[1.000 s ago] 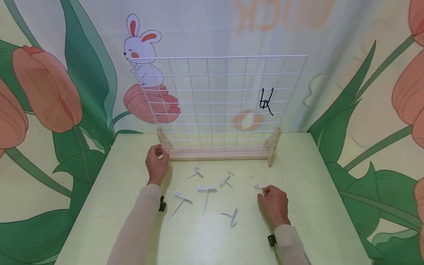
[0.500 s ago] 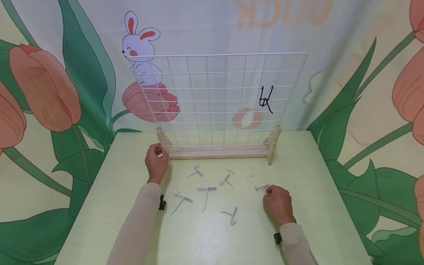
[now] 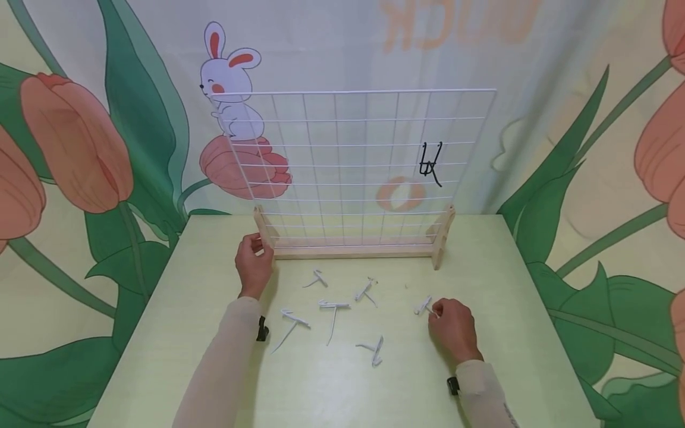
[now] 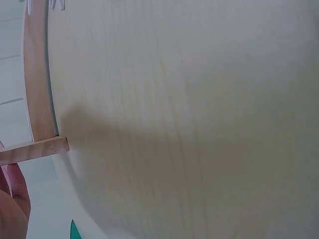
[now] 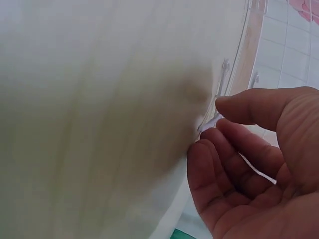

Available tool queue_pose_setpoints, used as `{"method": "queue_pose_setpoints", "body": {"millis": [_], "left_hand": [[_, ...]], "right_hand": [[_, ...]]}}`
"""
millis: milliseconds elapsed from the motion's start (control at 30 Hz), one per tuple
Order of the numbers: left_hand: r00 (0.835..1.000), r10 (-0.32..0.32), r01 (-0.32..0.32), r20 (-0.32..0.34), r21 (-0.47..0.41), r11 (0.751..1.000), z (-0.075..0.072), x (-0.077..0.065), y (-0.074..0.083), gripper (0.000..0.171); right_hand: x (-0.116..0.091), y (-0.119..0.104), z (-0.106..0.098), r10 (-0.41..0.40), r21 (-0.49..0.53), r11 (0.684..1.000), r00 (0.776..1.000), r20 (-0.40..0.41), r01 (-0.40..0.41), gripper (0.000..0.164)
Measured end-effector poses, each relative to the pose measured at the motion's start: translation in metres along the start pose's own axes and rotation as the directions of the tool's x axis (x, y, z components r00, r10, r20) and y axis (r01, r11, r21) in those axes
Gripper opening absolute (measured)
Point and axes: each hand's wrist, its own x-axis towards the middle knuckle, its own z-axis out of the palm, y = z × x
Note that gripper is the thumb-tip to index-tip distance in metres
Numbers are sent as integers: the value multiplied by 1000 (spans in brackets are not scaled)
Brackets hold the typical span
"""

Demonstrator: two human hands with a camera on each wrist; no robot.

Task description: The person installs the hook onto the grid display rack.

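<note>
In the head view my left hand holds the left wooden upright of a white wire grid rack. Its fingers bend around the outer side of that wooden end piece, seen also in the left wrist view. To the right, my right hand pinches a white hook by its thin stem, just above the table. Thumb and fingertips meet on the hook in the right wrist view, where the fingers partly hide it. A black hook hangs on the right part of the grid.
Several white hooks lie on the pale table in front of the rack, among them a long-stemmed hook and a hook nearer the front. A printed cloth with tulips and a rabbit hangs behind.
My right hand has shifted slightly to the right and turned the white hook so that its bar now slants. The left hand stays on the wooden upright.
</note>
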Motion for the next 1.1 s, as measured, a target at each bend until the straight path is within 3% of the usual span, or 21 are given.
{"method": "queue_pose_setpoints", "body": {"millis": [200,500,1100], "left_hand": [[1000,5,-5,-7,4,1000,0,2,-1,31],[1000,3,-3,1,-7,1000,0,2,-2,33],[1000,15,-15,0,9,1000,1,2,-4,32]], "right_hand": [[2,-4,4,-76,-18,997,996,-47,76,17],[3,-10,6,-48,-49,998,998,-39,46,13],[4,-6,8,-117,-81,990,992,-56,112,8]]}}
